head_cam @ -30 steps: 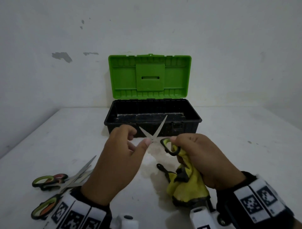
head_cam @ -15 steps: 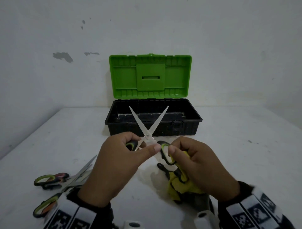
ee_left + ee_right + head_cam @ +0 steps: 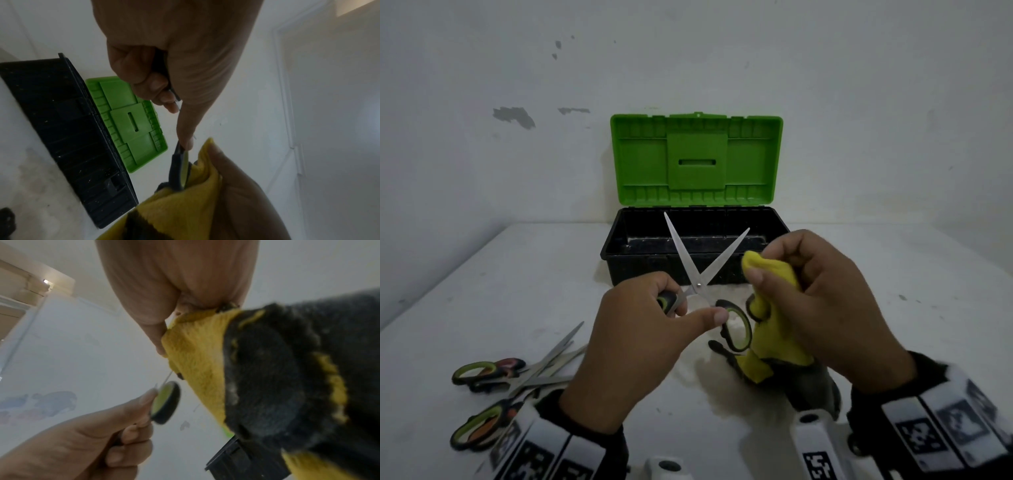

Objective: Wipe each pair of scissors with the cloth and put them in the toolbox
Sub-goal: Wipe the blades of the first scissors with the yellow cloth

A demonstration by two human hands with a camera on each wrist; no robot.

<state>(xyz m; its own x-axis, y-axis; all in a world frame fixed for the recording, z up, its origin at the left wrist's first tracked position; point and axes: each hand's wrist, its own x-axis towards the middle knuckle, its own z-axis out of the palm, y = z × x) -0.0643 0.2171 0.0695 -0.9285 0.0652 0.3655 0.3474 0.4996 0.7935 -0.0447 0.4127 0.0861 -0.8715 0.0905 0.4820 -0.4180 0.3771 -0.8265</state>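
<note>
A white counter [image 3: 859, 325] carries the open toolbox [image 3: 640, 260] at its far middle, against the wall. Several scissors [image 3: 517, 373] lie heaped together at the near left.

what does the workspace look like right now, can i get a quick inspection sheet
surface: white table, scuffed and stained.
job's things: open scissors held up, blades spread; yellow cloth beside the right blade; toolbox open, green lid up, nothing seen in the visible part.
clutter: spare scissors piled at left.
grippers: left hand grips a scissor handle; right hand grips the cloth.
cables: nothing seen.
surroundings: white wall with chipped paint.
</note>
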